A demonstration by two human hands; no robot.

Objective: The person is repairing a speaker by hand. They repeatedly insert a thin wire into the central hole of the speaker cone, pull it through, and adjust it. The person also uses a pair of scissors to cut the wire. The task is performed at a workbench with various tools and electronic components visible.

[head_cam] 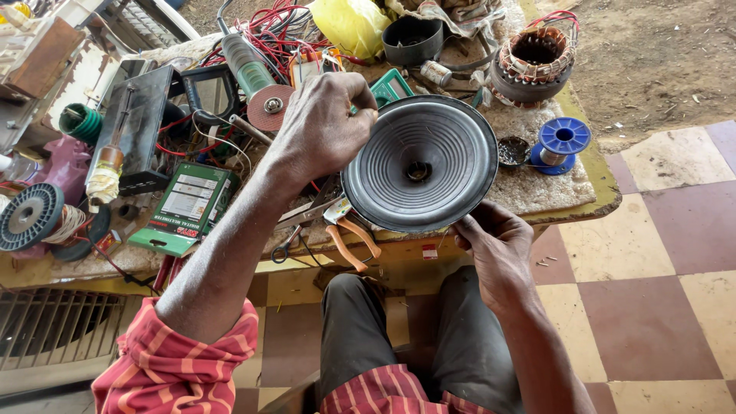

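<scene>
The black speaker cone (420, 163) is tilted up over the counter's (560, 192) front edge, its open face toward the camera. The left hand (326, 126) closes its fingers on the cone's upper-left rim, apparently pinching something small there; what it is I cannot tell. The right hand (498, 245) grips the lower-right rim from beneath, so the cone lies between both hands. Orange-handled pliers (349, 230) lie just below it, a blue spool (562, 142) toward the right edge.

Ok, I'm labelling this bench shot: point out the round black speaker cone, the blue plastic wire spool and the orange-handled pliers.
Round black speaker cone (420, 163), head view, ribbed cone surface.
Blue plastic wire spool (563, 138), head view, top flange.
Orange-handled pliers (354, 244), head view, handle.
</scene>
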